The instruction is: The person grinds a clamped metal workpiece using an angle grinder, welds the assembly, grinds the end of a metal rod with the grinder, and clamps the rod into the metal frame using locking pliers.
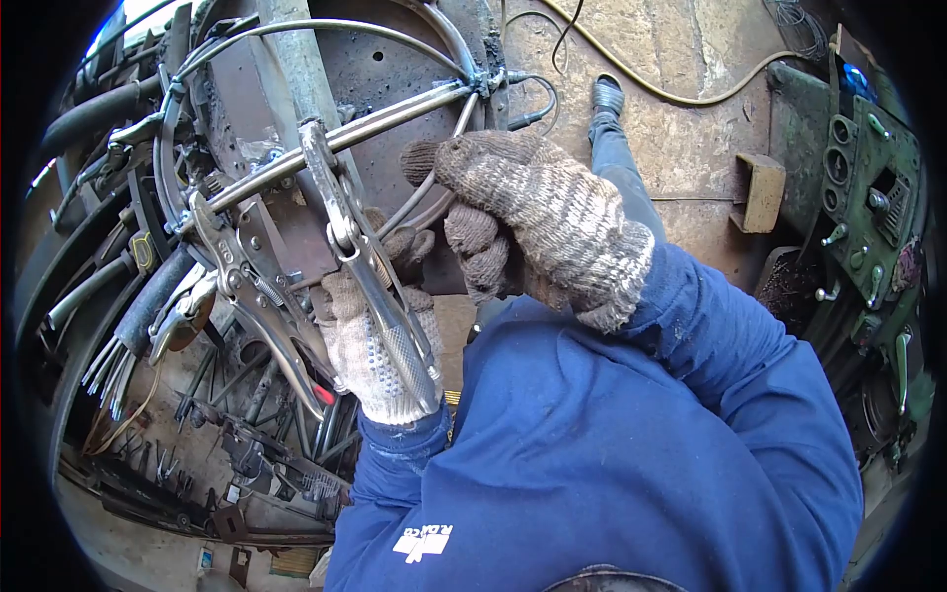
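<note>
My right hand (547,202), in a grey-brown knitted glove, is closed around a thin metal rod (419,212) below a curved metal frame (365,123). Its index finger points left across the frame's lower rod. My left hand (370,340), in a white dotted glove, has its fingers curled at the other end of the thin rod, partly hidden behind locking pliers (380,306). Those pliers are clamped on the frame's straight double bar. A second pair of locking pliers (247,286) grips the bar farther left.
A steel plate (380,79) lies under the frame. Welding clamps (182,306), bars and loose tools crowd the left side. A green machine with levers (873,207) stands at the right. A cable (681,97) crosses the floor near a small metal channel piece (760,192).
</note>
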Demonstrator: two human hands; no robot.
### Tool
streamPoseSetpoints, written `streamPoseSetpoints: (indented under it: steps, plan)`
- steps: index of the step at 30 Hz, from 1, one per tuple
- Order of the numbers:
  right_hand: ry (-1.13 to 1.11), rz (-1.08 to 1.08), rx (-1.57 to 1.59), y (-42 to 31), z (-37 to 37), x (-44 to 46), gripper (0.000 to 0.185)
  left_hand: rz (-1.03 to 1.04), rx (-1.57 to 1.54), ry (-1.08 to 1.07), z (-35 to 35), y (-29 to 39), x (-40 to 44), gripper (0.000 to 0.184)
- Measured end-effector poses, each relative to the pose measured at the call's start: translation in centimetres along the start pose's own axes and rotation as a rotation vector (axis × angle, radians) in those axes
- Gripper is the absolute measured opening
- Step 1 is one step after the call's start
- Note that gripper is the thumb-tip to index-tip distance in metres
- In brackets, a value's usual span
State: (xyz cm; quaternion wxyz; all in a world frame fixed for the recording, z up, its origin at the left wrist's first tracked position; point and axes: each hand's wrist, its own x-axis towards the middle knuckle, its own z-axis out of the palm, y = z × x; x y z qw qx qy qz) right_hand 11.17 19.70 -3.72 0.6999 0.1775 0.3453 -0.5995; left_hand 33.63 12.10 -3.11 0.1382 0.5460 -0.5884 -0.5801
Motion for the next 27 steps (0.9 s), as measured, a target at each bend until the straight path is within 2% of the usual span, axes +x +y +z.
streamPoseSetpoints:
  steps: [6,11,13,16,18,19,20,22,26,27]
  plan:
    - [-0.007,-0.014,0.042,0.1,-0.1,0.0,0.029,0.227,0.370,-0.026,-0.7,-0.5,0.1,0.049]
    - [0.046,-0.032,-0.054,0.1,-0.1,0.3,0.032,0.652,0.958,-0.019,-0.8,0.7,0.4,0.056]
    - [0.016,-0.017,-0.011,-0.1,-0.1,0.2,0.032,0.617,0.997,-0.069,-0.4,0.9,0.3,0.056]
    - [-0.027,0.007,0.052,-0.2,-0.1,0.1,0.032,0.400,0.669,-0.003,-0.9,-0.9,0.2,0.057]
    - [-0.036,0.006,-0.010,-0.3,-0.2,0.1,0.032,0.457,0.701,0.026,-0.4,-0.5,0.1,0.041]
    - [-0.040,0.007,-0.040,-0.3,-0.2,0.1,0.033,0.458,0.701,0.025,-0.8,-0.2,0.2,0.041]
    - [-0.044,0.007,-0.070,-0.3,-0.2,0.1,0.033,0.606,0.938,-0.013,-1.8,0.0,0.4,0.048]
    - [-0.023,-0.010,0.007,-0.2,0.0,0.1,0.033,0.752,1.174,-0.053,-2.1,0.0,0.3,0.056]
    - [-0.030,0.014,0.019,-0.4,0.0,0.1,0.033,0.461,0.728,-0.035,-1.3,-0.5,-0.1,0.059]
    - [-0.019,-0.002,-0.008,-0.4,0.0,0.1,0.033,0.462,0.727,-0.036,-4.4,2.6,-4.4,0.059]
